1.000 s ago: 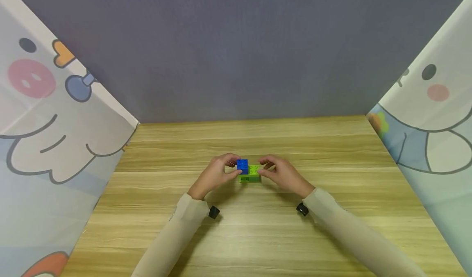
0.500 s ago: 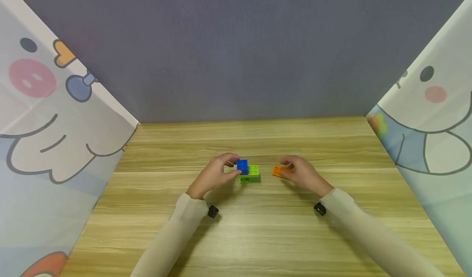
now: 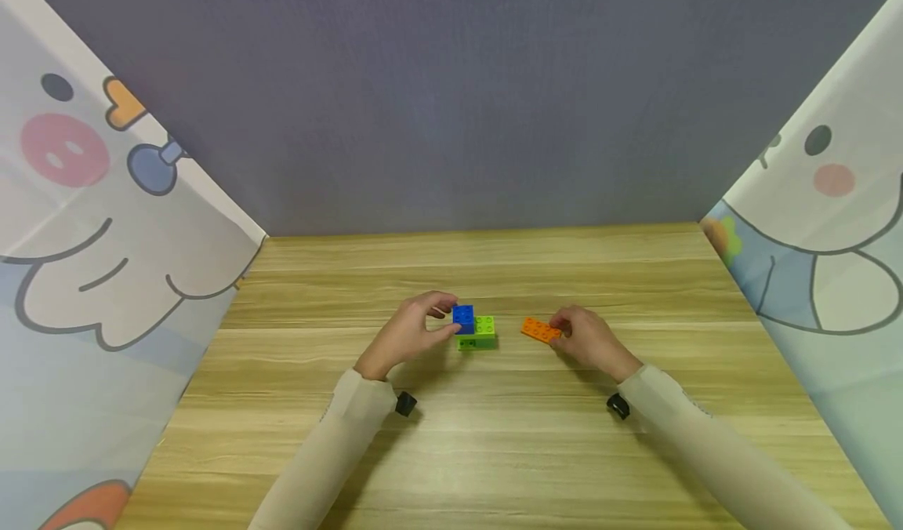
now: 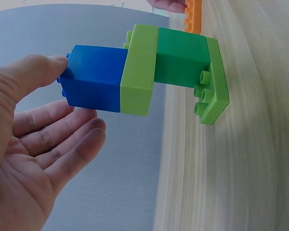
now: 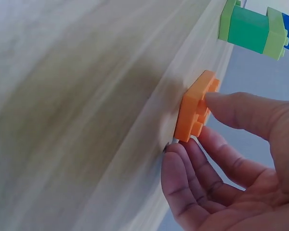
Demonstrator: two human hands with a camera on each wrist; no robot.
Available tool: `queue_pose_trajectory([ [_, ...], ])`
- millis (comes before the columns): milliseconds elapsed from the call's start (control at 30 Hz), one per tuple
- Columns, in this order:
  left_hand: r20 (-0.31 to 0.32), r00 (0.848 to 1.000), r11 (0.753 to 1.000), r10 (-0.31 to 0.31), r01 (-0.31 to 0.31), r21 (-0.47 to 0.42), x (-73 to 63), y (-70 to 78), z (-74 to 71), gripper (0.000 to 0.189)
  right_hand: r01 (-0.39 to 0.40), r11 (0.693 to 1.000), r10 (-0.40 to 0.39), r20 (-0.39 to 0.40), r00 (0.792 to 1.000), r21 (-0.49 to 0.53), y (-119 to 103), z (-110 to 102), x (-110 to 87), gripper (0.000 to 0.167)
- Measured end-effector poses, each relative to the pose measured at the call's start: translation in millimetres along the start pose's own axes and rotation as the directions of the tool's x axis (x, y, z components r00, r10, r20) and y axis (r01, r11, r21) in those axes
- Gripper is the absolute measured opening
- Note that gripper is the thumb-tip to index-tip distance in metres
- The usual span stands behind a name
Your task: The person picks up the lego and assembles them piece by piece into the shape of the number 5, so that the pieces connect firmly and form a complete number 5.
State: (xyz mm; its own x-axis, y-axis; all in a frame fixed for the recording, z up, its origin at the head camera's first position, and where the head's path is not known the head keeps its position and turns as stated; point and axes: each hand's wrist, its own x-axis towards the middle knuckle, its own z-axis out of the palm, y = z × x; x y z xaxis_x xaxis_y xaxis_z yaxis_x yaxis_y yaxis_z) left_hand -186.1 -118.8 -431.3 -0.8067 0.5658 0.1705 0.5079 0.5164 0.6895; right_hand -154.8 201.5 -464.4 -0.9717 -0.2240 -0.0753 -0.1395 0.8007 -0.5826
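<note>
In the head view my left hand (image 3: 407, 332) is at the left side of a stack of toy building bricks. Its thumb touches the blue brick (image 4: 97, 78) on top, while the other fingers stay loosely bent beside it. Beneath the blue brick are a light green brick (image 4: 140, 72), a dark green brick (image 4: 182, 57) and a light green base brick (image 4: 216, 84) on the table. To the right, my right hand (image 3: 591, 343) pinches the right end of a flat orange brick (image 3: 538, 328), which lies studs up. In the right wrist view, the thumb covers some orange studs (image 5: 197, 129).
The wooden table (image 3: 480, 451) reaches back to a grey wall (image 3: 466, 107). Cartoon-printed panels (image 3: 92, 224) line both sides. A small black device (image 3: 405, 404) is at the left wrist, and a similar black device (image 3: 618, 406) at the right.
My right hand has moved right, away from the stack; the orange brick now shows on the table at its fingers and has turned slightly. The left hand and stack have stayed nearly still.
</note>
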Motion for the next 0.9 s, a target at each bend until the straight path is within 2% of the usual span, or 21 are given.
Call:
queue_pose_trajectory([
  [333,-0.025,0.999,0.999,0.040,-0.040,-0.005,1.0,-1.9,0.4,0.036,-0.007,1.000,0.007,-0.023,1.000,0.008,2,5,2.4,0.021],
  [500,-0.026,0.998,0.999,0.054,-0.054,0.001,0.9,-2.9,0.4,0.036,-0.024,0.999,0.025,-0.029,0.999,0.042,2,3,1.6,0.023],
  [600,-0.026,0.998,0.998,0.057,-0.057,0.006,0.7,-3.6,0.4,0.035,-0.021,0.997,0.026,-0.061,0.998,0.076,0,1,1.4,0.022],
  [767,-0.033,0.997,0.998,0.065,-0.064,0.024,1.0,-4.7,0.5,0.034,0.042,0.993,-0.027,-0.140,0.990,0.109,-5,-2,1.6,0.021],
  [900,-0.047,0.995,0.996,0.084,-0.083,0.027,1.5,-4.4,0.6,0.032,0.105,0.986,-0.082,-0.171,0.982,0.132,-12,-5,2.0,0.021],
])
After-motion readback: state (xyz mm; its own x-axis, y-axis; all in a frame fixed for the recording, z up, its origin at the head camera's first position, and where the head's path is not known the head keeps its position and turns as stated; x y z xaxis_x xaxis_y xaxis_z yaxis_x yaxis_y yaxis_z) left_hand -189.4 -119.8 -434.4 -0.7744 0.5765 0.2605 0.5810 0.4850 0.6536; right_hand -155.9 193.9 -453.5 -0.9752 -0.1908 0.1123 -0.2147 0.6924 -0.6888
